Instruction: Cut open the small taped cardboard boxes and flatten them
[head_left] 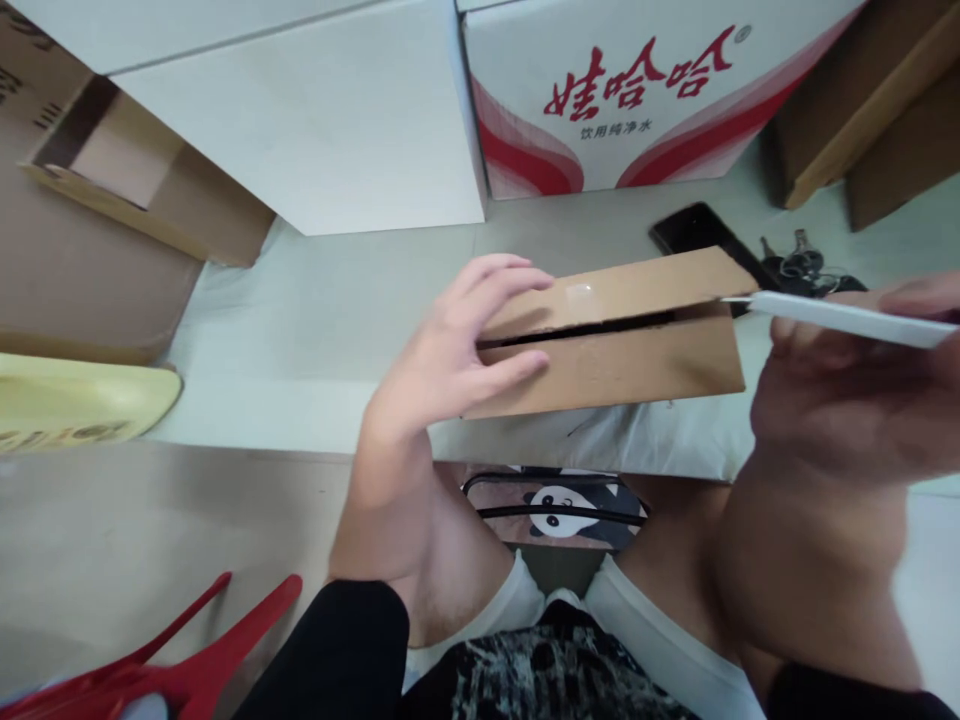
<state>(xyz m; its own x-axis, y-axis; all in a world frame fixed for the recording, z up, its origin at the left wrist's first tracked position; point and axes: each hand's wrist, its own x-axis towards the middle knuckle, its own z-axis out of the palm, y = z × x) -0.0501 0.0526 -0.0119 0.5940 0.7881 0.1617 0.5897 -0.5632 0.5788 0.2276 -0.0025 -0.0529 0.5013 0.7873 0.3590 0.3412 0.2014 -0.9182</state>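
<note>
A brown cardboard box point(600, 375) lies in front of me, with a dark slit running along its top between two flaps. My left hand point(457, 345) grips its left end, fingers on the far flap and thumb on the near one. A piece of clear tape point(583, 298) shows on the far flap. On the right, my right hand point(847, 390) is closed around a white box cutter point(847, 318). The cutter's thin blade points left and reaches the right end of the slit. Slight blur covers the right hand.
Behind the box lie a black phone point(694, 232) and a bunch of keys point(802, 262). A white carton with red lettering point(660, 120) and a white cabinet point(337, 130) stand at the back. Cardboard boxes point(90, 260) fill the left; a red plastic object point(202, 660) is below.
</note>
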